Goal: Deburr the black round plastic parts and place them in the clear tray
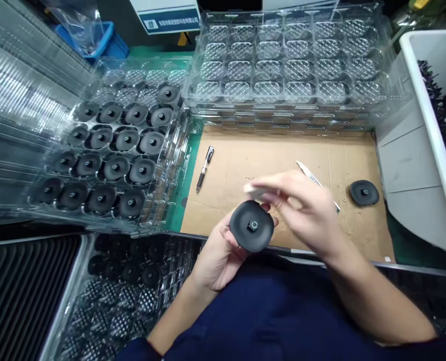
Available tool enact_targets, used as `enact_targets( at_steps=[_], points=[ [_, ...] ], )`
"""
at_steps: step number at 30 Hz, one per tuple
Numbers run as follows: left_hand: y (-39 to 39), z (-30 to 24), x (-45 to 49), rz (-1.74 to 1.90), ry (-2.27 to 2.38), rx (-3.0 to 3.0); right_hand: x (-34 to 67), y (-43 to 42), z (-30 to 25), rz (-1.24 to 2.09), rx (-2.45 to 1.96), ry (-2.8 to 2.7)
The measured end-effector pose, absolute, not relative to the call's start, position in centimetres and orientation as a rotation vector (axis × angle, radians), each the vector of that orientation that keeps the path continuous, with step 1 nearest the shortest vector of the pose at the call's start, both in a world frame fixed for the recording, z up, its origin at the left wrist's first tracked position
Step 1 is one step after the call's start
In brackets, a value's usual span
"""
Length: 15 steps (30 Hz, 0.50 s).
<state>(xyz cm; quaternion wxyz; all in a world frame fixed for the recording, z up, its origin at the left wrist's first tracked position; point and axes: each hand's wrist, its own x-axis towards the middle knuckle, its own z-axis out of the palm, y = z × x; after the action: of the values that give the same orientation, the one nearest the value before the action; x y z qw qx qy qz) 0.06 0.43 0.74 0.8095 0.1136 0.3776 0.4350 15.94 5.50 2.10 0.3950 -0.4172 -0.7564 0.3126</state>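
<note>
My left hand (219,255) grips a black round disc (251,226) with a small metal nut at its centre, held up over the near edge of the cardboard mat (268,160). My right hand (301,210) hovers just above and right of the disc, blurred by motion, with fingers pinched on a thin white-and-silver tool (316,181) that sticks out behind it. A second black disc (364,192) lies on the cardboard at the right.
A clear plastic tray (114,155) filled with several black discs stands at the left. Stacked empty clear trays (283,65) sit at the back. A pen (205,168) lies on the cardboard. A white bin (433,125) of black parts is at right. More trays (133,286) lie below left.
</note>
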Motion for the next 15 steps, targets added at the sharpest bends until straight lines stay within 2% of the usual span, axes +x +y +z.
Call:
enact_targets(
  at_steps=[4,9,12,15],
  points=[
    [0.2,0.2,-0.8,1.024,0.667,0.214,17.4,5.4,-1.8,1.074,-1.462,-1.804],
    [0.2,-0.4,-1.4,1.018,0.685,0.224,16.9,1.4,-6.6,1.170,-1.425,-1.918],
    [0.3,-0.5,-1.5,1.020,0.694,0.221,17.0,1.1,-6.6,1.141,-1.457,-1.876],
    [0.3,-0.6,-1.4,1.021,0.692,0.220,17.0,2.4,-3.6,1.017,-1.538,-1.738]
  ],
)
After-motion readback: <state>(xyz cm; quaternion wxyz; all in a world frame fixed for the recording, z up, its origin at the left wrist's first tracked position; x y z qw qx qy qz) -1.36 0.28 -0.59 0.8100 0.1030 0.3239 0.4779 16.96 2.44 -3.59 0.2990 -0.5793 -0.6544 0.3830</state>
